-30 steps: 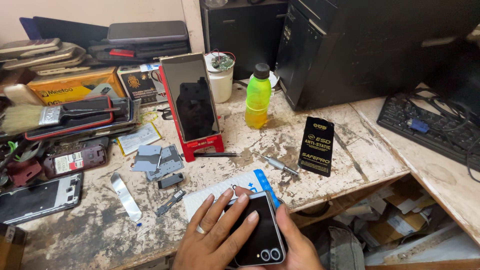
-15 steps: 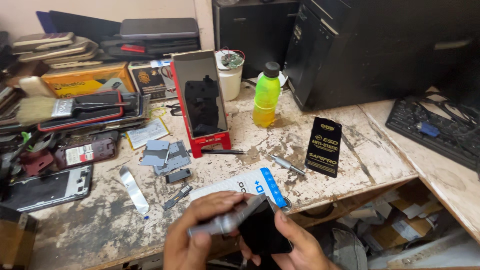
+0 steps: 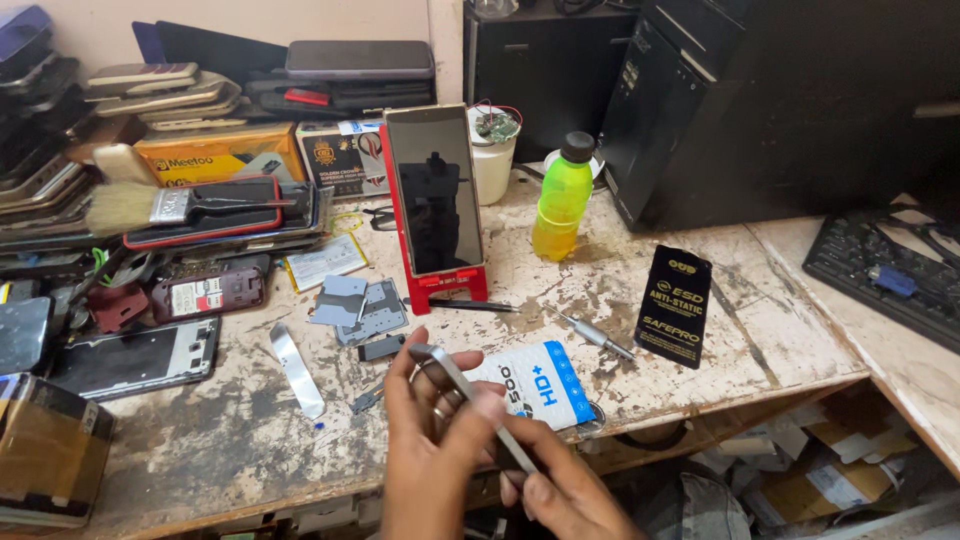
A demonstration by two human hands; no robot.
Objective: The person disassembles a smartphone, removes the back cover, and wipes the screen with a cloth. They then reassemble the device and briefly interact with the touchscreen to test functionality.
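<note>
Near the front edge of the tabletop [image 3: 230, 440], two bare hands closed on one thin, flat grey phone [image 3: 470, 405] seen edge-on, tilted from upper left to lower right. Left hand [image 3: 430, 450] wrapped over its upper part, grip tight, fingers curled around the slim metal rim, a ring on one finger. Right hand [image 3: 565, 495] low at the front edge, grip pinching the lower end from beneath, thumb pressed to the edge.

Worn, chipped white paint on the tabletop, brown patches and scratches throughout. Just behind the hands, one glossy white-and-blue flat packet [image 3: 535, 385]. Toward the right edge, one matt black flat packet [image 3: 673, 307] propped upright, and beside it one slim metal screwdriver [image 3: 595, 335]. At mid-tabletop, one red plastic stand [image 3: 440, 285] carrying one tall glass-fronted phone [image 3: 435, 190], screen dark and reflective. Behind, one translucent yellow-green bottle [image 3: 560, 200] with a black cap, and one white cylindrical cup [image 3: 492, 160]. Left of the stand, two small grey metal plates [image 3: 360, 305], one bent metal strip [image 3: 297, 370], one bare phone frame [image 3: 135, 355]. Toward the left rear corner, one bristle paintbrush [image 3: 170, 205] lying on stacked phones. At the rear right, one black computer tower [image 3: 780, 100]; past the right edge, one black keyboard [image 3: 885, 270].
</note>
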